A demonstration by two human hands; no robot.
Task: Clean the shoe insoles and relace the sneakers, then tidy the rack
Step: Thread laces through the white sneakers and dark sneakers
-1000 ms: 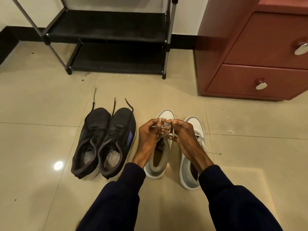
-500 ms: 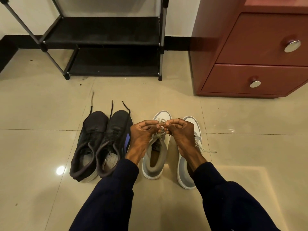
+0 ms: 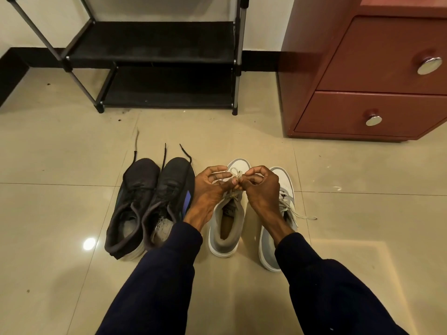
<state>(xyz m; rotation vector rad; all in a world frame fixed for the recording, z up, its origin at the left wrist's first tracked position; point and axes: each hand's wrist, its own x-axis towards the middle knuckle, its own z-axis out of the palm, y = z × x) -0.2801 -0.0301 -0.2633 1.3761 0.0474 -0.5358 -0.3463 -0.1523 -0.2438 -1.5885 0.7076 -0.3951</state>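
Lace [image 3: 238, 175] pinched by fingers [image 3: 223, 176] of left hand [image 3: 209, 189] and right hand [image 3: 263, 189] — floor [image 3: 242, 136] open toward rack [image 3: 154, 44].

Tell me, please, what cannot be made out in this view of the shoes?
- Head view: the lace's knot, covered by fingers of the left hand and right hand.
- Head view: the right white shoe's opening, mostly hidden behind the right forearm.
- Head view: the rack's upper part, cut off by the top edge.
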